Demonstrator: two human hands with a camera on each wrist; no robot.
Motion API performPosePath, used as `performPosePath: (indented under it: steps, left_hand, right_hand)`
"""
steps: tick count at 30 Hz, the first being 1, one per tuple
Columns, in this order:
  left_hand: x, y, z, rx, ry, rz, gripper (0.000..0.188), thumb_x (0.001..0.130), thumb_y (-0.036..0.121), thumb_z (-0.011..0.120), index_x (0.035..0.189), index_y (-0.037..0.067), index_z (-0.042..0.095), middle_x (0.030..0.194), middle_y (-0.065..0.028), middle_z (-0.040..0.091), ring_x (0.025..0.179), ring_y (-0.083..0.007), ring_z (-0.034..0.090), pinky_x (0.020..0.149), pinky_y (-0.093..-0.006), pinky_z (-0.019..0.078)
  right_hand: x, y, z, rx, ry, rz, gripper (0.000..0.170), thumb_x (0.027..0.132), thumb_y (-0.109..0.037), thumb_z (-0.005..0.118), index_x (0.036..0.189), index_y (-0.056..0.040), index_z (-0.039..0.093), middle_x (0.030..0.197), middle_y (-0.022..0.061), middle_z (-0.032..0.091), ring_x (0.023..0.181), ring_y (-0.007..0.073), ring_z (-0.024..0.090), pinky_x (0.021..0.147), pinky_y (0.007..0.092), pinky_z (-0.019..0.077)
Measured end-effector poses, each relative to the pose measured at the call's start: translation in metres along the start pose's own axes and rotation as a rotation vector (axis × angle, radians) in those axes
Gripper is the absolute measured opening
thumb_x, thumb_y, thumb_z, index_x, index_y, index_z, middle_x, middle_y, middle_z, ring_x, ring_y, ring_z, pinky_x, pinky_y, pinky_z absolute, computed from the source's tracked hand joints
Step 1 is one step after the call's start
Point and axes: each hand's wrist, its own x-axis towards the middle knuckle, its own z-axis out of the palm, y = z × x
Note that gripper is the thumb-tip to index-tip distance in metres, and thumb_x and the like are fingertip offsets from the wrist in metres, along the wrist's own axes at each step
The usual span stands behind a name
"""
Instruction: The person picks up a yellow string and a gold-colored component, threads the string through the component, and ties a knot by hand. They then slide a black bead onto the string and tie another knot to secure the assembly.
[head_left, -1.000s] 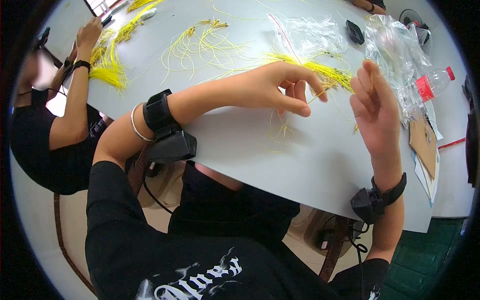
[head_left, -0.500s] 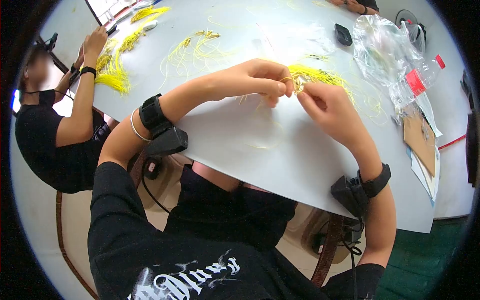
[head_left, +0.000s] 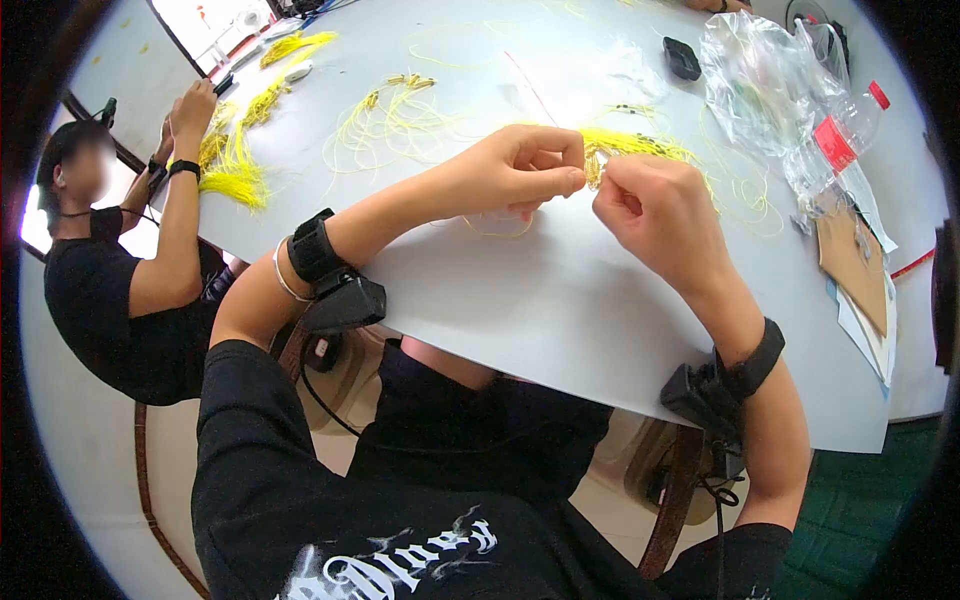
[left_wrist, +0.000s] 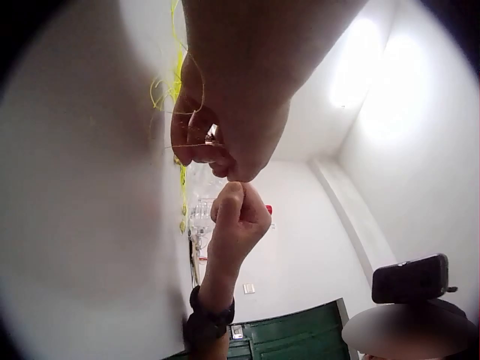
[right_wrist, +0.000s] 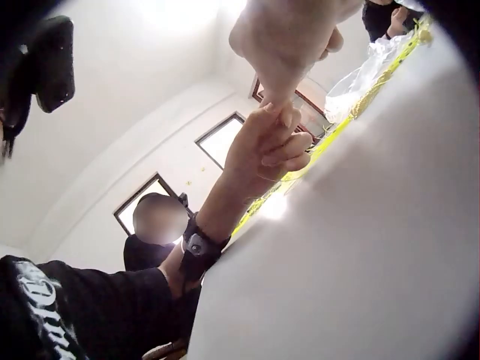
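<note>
In the head view my left hand (head_left: 530, 168) and right hand (head_left: 662, 210) are raised over the table, fingertips almost meeting. The left hand pinches a thin yellow cord (head_left: 505, 236), which hangs in a loose loop below its fingers. Thumb and curled forefinger of the right hand press together at the left fingertips, on the cord's end as far as shows; the fingers hide the end itself. Just behind both hands lies a bundle of yellow cords (head_left: 645, 143) with gold-coloured ends (head_left: 592, 172).
Looser yellow cords (head_left: 385, 112) lie farther left on the grey table (head_left: 560, 310). On the right are a clear plastic bag (head_left: 750, 80), a bottle (head_left: 838, 150), brown card (head_left: 855, 268) and a small black box (head_left: 682, 59). Another person (head_left: 130, 275) sits at the left.
The right hand, raised apart on the right a second ago, has come left and down to meet the left hand. Over the last half second its fingers have curled tighter.
</note>
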Motion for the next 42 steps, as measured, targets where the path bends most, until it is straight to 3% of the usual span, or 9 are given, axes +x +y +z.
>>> performPosePath:
  steps: [7, 12, 16, 21, 28, 40, 42]
  left_hand:
    - [0.002, 0.001, -0.002, -0.026, 0.096, 0.007, 0.022, 0.091, 0.025, 0.052, 0.08, 0.006, 0.05, 0.059, 0.0046, 0.043, 0.05, -0.003, 0.044, 0.046, -0.0176, 0.0378]
    - [0.001, -0.009, -0.003, -0.002, 0.167, 0.03, 0.02, 0.09, 0.021, 0.052, 0.1, 0.003, 0.056, 0.067, 0.001, 0.054, 0.055, -0.0041, 0.049, 0.051, -0.0174, 0.0429]
    - [0.003, -0.01, -0.006, 0.008, 0.131, 0.043, 0.029, 0.088, 0.019, 0.056, 0.112, 0.003, 0.055, 0.079, -0.003, 0.061, 0.06, -0.005, 0.053, 0.055, -0.018, 0.0455]
    - [-0.001, -0.004, -0.006, -0.038, 0.129, -0.01, 0.028, 0.086, 0.019, 0.06, 0.109, 0.002, 0.054, 0.081, -0.0044, 0.062, 0.063, -0.0047, 0.053, 0.056, -0.0179, 0.045]
    - [0.0, -0.007, -0.007, -0.088, 0.1, 0.003, 0.022, 0.085, 0.019, 0.061, 0.099, 0.002, 0.055, 0.082, -0.0048, 0.062, 0.064, -0.0051, 0.054, 0.055, -0.0181, 0.0444]
    - [0.001, -0.01, -0.007, -0.031, 0.012, 0.065, 0.015, 0.084, 0.015, 0.063, 0.093, 0.004, 0.057, 0.079, -0.0045, 0.062, 0.069, -0.0064, 0.057, 0.055, -0.018, 0.0429]
    - [0.0, -0.01, -0.006, -0.091, -0.006, 0.059, 0.015, 0.084, 0.015, 0.063, 0.092, 0.004, 0.057, 0.079, -0.0046, 0.063, 0.073, -0.0074, 0.058, 0.055, -0.0181, 0.0427]
  right_hand:
    - [0.003, 0.022, -0.014, -0.232, 0.143, 0.035, 0.017, 0.075, -0.009, 0.058, 0.063, -0.0009, 0.051, 0.06, 0.0134, 0.054, 0.053, 0.0273, 0.054, 0.05, 0.0366, 0.0436]
    - [0.001, 0.034, -0.012, -0.214, 0.135, 0.229, 0.012, 0.078, -0.01, 0.057, 0.07, -0.0008, 0.054, 0.055, 0.0121, 0.053, 0.048, 0.0254, 0.052, 0.048, 0.0343, 0.0414]
    - [0.005, 0.027, -0.013, -0.057, 0.15, 0.354, 0.011, 0.083, -0.012, 0.056, 0.085, -0.0022, 0.061, 0.05, 0.0098, 0.05, 0.043, 0.019, 0.048, 0.045, 0.0319, 0.0375]
    - [0.002, 0.016, -0.008, 0.218, -0.08, 0.288, 0.015, 0.084, -0.013, 0.057, 0.096, -0.005, 0.064, 0.05, 0.0053, 0.049, 0.043, 0.0124, 0.04, 0.045, 0.0291, 0.0338]
    - [0.002, 0.015, -0.002, 0.316, 0.014, 0.249, 0.008, 0.079, -0.008, 0.063, 0.083, -0.0011, 0.06, 0.056, 0.0056, 0.054, 0.049, 0.0104, 0.047, 0.048, 0.0241, 0.0378]
    - [0.002, 0.01, 0.002, 0.327, -0.004, 0.128, 0.007, 0.08, -0.007, 0.062, 0.08, -0.0007, 0.06, 0.065, 0.0066, 0.058, 0.054, 0.012, 0.048, 0.051, 0.0244, 0.0397]
    - [0.001, 0.01, 0.003, 0.386, -0.054, 0.177, 0.008, 0.081, -0.008, 0.062, 0.081, -0.0004, 0.06, 0.065, 0.0043, 0.058, 0.055, 0.0105, 0.047, 0.051, 0.0232, 0.0391]
